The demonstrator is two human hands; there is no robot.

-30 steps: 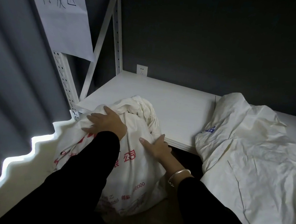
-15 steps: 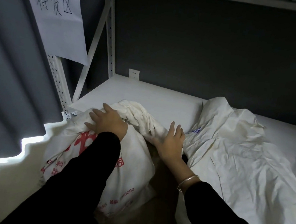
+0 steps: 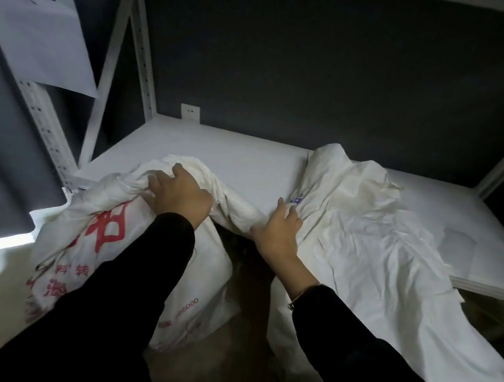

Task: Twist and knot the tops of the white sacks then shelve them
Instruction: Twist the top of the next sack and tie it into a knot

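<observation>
Here: printed sack (image 3: 103, 235) top gripped by left hand (image 3: 176, 193), touching right hand (image 3: 277, 231).

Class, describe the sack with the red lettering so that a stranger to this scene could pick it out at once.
Find the white metal shelf against the dark wall. At its front left corner leans a full white sack, its bunched top on the board, gripped by the person's left hand. Unlike the crumpled sack to its right, it bears big red characters.
</observation>
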